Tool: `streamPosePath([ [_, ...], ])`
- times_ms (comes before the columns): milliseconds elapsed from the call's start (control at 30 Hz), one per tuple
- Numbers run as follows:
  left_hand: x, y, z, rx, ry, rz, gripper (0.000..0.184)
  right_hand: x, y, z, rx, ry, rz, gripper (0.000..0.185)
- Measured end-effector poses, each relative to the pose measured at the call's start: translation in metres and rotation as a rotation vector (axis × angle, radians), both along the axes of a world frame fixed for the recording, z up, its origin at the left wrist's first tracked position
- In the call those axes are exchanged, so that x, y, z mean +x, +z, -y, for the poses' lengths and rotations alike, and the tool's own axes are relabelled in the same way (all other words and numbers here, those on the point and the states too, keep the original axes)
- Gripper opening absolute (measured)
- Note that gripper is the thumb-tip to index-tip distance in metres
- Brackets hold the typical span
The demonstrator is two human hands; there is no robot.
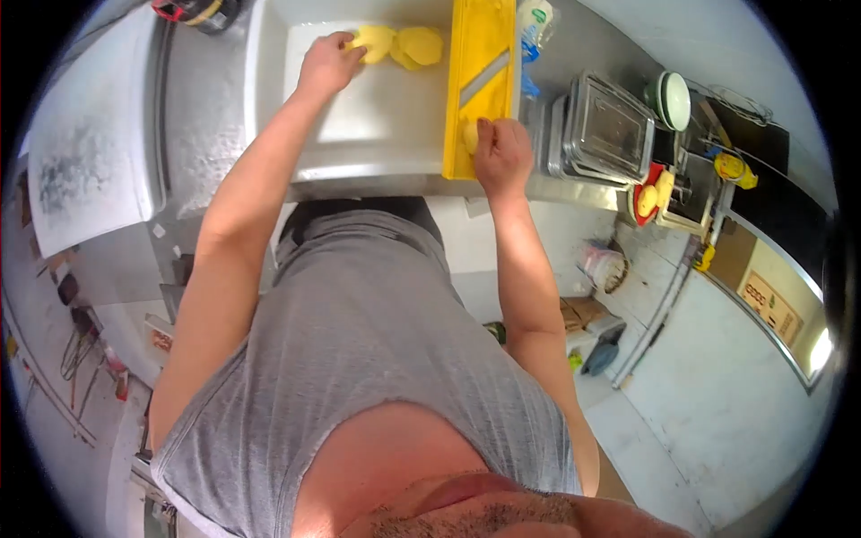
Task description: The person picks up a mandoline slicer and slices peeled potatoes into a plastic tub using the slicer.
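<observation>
No wording, brand or number can be read with certainty. At the far right, a tan panel bears a row of dark, rounded characters with smaller marks around them, too blurred to decipher. Toward the far side, right of the centre, a clear plastic bag carries a small green printed mark; its lettering, if any, is indistinct. At the far left, a dark container shows red and pale yellow bands, with no legible characters.
</observation>
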State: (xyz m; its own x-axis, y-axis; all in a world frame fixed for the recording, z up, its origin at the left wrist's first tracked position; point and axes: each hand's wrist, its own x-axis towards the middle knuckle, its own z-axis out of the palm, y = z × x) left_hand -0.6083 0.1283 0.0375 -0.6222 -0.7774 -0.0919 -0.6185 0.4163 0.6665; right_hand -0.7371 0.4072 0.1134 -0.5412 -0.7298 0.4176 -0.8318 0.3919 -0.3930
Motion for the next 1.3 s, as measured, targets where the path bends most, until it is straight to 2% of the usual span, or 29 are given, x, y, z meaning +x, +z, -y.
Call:
streamPosePath([
  [33, 0.001, -0.005, -0.012, -0.079, -0.021, -0.042, 0.041, 0.003, 0.002, 0.001, -0.033, -0.016, -0.009, 0.021],
  [67, 0.001, -0.01, -0.027, 0.152, -0.093, -0.101, 0.042, 0.001, 0.001, -0.001, 0.007, -0.035, -0.006, 0.02],
  [133, 0.004, 0.014, -0.069, 0.605, -0.232, -0.22, 0.043, 0.0, -0.003, -0.004, 0.077, -0.068, 0.003, 0.019],
  [233, 0.003, 0.047, -0.11, 0.964, -0.325, -0.145, 0.042, -0.003, 0.012, -0.001, -0.042, -0.135, 0.074, 0.016],
  [267, 0.001, 0.041, -0.115, 0.99, -0.33, -0.155, 0.041, -0.007, 0.015, -0.001, -0.107, -0.162, 0.089, 0.016],
  [400, -0.009, 0.033, -0.128, 1.089, -0.344, -0.196, 0.039, -0.011, 0.028, -0.002, -0.084, -0.296, 0.118, 0.017],
  [567, -0.016, 0.027, -0.131, 1.132, -0.332, -0.25, 0.037, 0.003, 0.002, 0.001, 0.125, 0.012, -0.199, 0.023],
  [667, -0.017, 0.033, -0.131, 1.149, -0.303, -0.259, 0.036, 0.007, 0.003, 0.005, 0.234, -0.047, -0.204, 0.026],
  [833, -0.019, 0.032, -0.135, 1.231, -0.264, -0.283, 0.033, 0.001, 0.006, 0.006, 0.198, 0.044, -0.228, 0.028],
  [933, -0.02, 0.022, -0.133, 1.266, -0.354, -0.314, 0.034, 0.0, 0.005, 0.005, 0.194, 0.049, -0.235, 0.028],
  [1033, -0.021, 0.023, -0.133, 1.243, -0.383, -0.308, 0.028, -0.005, 0.003, 0.01, 0.191, 0.064, -0.237, 0.028],
  [1300, -0.017, 0.036, -0.127, 1.225, -0.362, -0.274, 0.029, -0.014, 0.002, 0.014, 0.165, 0.116, -0.217, 0.029],
])
